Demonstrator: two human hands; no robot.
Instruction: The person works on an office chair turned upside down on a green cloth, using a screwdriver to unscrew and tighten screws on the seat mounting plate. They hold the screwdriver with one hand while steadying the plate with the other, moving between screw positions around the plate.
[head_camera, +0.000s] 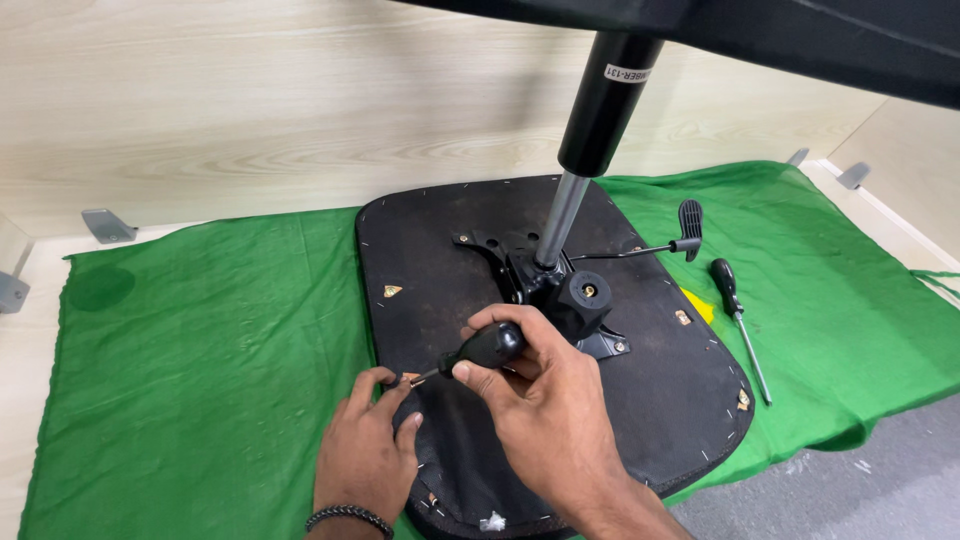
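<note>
The right hand (545, 395) is closed around a black screwdriver (478, 352), its tip angled down-left to a fitting on the upturned seat (660, 400). The left hand (372, 440) pinches at that tip, fingers (385, 382) nearly closed, apparently steadying it. The seat lies on green cloth (200, 370); a spare screwdriver (738, 322) rests at right.

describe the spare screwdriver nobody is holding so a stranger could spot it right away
Start at the green cloth spread over the floor, with the upturned black chair seat lying on it. Just off the seat's right edge lies the spare screwdriver, with a black handle and a thin metal shaft pointing toward the viewer. Unlike the black-handled one gripped in the right hand, it lies loose and untouched on the cloth.
</note>
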